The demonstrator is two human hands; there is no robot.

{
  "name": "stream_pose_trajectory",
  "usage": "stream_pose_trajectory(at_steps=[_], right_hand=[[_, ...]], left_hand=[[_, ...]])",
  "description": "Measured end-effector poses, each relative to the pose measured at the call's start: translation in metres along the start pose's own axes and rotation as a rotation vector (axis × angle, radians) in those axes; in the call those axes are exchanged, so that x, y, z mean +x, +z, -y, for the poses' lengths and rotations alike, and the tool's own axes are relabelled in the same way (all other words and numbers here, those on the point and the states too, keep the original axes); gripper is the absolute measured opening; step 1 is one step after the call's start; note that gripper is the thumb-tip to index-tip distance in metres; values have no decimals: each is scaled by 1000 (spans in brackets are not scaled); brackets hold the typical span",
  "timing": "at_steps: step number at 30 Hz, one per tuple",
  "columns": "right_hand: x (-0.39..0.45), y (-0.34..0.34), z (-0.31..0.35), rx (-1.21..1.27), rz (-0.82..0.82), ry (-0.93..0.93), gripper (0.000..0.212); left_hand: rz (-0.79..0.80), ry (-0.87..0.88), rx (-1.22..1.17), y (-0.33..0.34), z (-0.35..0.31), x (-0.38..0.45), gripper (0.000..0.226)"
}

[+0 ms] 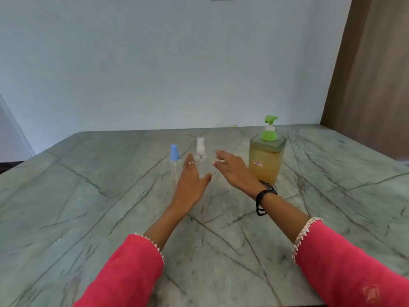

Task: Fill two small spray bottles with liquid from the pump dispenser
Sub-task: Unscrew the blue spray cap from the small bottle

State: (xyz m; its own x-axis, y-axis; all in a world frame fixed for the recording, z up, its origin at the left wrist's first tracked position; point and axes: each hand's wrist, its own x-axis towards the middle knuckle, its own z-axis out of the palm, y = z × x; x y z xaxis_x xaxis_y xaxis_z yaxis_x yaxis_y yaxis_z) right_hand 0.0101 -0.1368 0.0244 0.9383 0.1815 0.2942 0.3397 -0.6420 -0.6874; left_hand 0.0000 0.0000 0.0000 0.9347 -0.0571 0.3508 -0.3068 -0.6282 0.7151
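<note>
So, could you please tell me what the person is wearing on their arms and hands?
Both arms wear bright pink sleeves edged with a pale, zigzag lace trim at the cuffs. The left hand has a ring on one of its fingers. The right hand has a black cord bracelet at its wrist.

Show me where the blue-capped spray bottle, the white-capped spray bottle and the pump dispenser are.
blue-capped spray bottle (174, 153), head view, on its blue cap.
white-capped spray bottle (200, 147), head view, on its white cap, between the two hands.
pump dispenser (265, 160), head view, on its clear body of yellowish liquid.
</note>
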Motion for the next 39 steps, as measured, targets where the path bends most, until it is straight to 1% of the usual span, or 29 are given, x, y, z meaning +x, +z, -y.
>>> stream_pose_trajectory(at_steps=[4,6,12,15,18,22,26,30,33,34,37,39], right_hand=[[6,3,8,121,-22,3,45],[8,5,11,180,-23,3,44],[4,6,10,245,-66,-27,42],[0,6,6,267,-105,-19,41],[-3,5,3,250,-166,-16,39],[-6,4,3,155,-284,-35,37],[-6,4,3,148,-326,-82,33],[-5,1,1,242,-303,-104,28],[-3,-4,0,343,-225,-102,25],[-2,-7,-2,386,-178,-110,27],[1,-15,-7,504,-30,-147,45],[0,-18,-9,527,0,-150,52]], left_hand=[[44,-52,-44,1,4,9,80],[35,-60,-58,4,4,13,79],[-72,-16,-87,11,6,14,62],[-121,-26,-115,12,4,11,46],[-124,-25,-176,11,-2,9,33],[-90,-8,-187,11,-8,4,32],[-62,23,-219,12,-14,-2,32],[-30,-3,-240,9,-19,-6,35],[-8,-16,-254,5,-19,-3,37],[-8,-21,-263,4,-18,-3,37],[-8,-29,-290,2,-17,-3,36],[0,-21,-286,4,-17,-4,35]])
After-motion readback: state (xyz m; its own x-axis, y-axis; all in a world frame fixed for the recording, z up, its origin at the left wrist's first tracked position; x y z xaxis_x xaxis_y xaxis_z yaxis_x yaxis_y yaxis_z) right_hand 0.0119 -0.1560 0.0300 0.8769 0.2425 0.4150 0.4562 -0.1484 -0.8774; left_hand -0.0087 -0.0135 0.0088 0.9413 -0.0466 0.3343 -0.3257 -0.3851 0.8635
